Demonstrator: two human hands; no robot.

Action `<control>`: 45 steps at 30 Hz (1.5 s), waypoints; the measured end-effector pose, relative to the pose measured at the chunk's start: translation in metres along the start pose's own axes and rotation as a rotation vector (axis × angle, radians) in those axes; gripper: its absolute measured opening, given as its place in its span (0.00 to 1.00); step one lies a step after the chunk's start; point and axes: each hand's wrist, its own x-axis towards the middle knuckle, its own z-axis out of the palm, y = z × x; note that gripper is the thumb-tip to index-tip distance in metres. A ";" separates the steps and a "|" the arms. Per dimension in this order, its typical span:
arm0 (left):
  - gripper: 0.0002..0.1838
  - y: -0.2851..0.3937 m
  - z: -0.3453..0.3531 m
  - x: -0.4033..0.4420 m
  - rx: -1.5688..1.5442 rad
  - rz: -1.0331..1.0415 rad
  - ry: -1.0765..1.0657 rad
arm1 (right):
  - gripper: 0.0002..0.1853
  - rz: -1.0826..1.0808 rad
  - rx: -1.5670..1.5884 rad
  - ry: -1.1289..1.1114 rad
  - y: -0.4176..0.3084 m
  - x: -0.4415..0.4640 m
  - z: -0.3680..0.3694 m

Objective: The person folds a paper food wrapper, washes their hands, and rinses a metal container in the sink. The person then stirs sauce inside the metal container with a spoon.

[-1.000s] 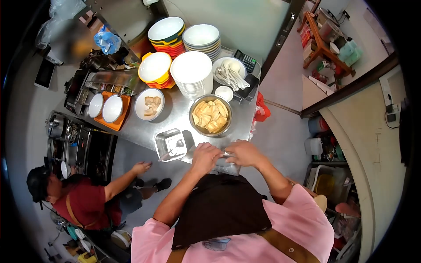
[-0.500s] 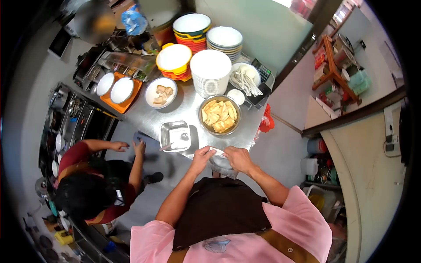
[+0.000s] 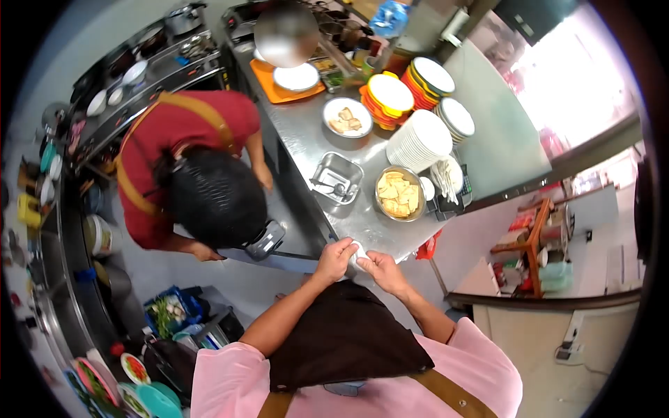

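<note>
Both of my hands meet just off the near edge of the steel table (image 3: 383, 240). My left hand (image 3: 336, 260) is closed on one side of a small white item (image 3: 357, 252), perhaps a cloth or thin bag. My right hand (image 3: 383, 272) pinches its other side. Beyond them stands a metal bowl (image 3: 399, 194) of yellowish fried pieces. Left of that bowl, a square steel container (image 3: 336, 177) holds a spoon or ladle. Farther back, a white bowl (image 3: 347, 117) contains several pale brown pieces.
Stacked white bowls (image 3: 419, 141), yellow and red bowls (image 3: 389, 94) and a dish of spoons (image 3: 446, 174) stand at the back right. An orange tray (image 3: 279, 87) bears white bowls. A person in red (image 3: 195, 167) stands close on the left, beside the table.
The view has turned left, so the table sits farther right. The other person now appears closer, bending near the table's left side. My hands stay together, with the white item between them.
</note>
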 end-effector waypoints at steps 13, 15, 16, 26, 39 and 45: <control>0.12 0.037 -0.055 -0.173 -0.068 0.046 0.347 | 0.13 -0.083 -0.078 -0.379 -0.038 -0.086 0.088; 0.11 0.039 -0.062 -0.193 -0.031 0.047 0.369 | 0.13 -0.201 -0.199 -0.378 -0.042 -0.092 0.095; 0.11 0.041 -0.064 -0.203 -0.011 0.058 0.405 | 0.13 -0.218 -0.253 -0.379 -0.046 -0.093 0.098; 0.11 0.063 -0.048 -0.277 0.174 0.058 0.749 | 0.14 -0.746 -0.521 -0.387 -0.018 -0.101 0.117; 0.15 0.111 -0.001 -0.342 1.053 0.045 0.116 | 0.07 -0.949 -0.755 -0.805 0.020 -0.138 0.135; 0.09 0.075 0.025 -0.372 0.986 -0.145 0.127 | 0.08 -0.873 -0.796 -0.833 0.036 -0.163 0.118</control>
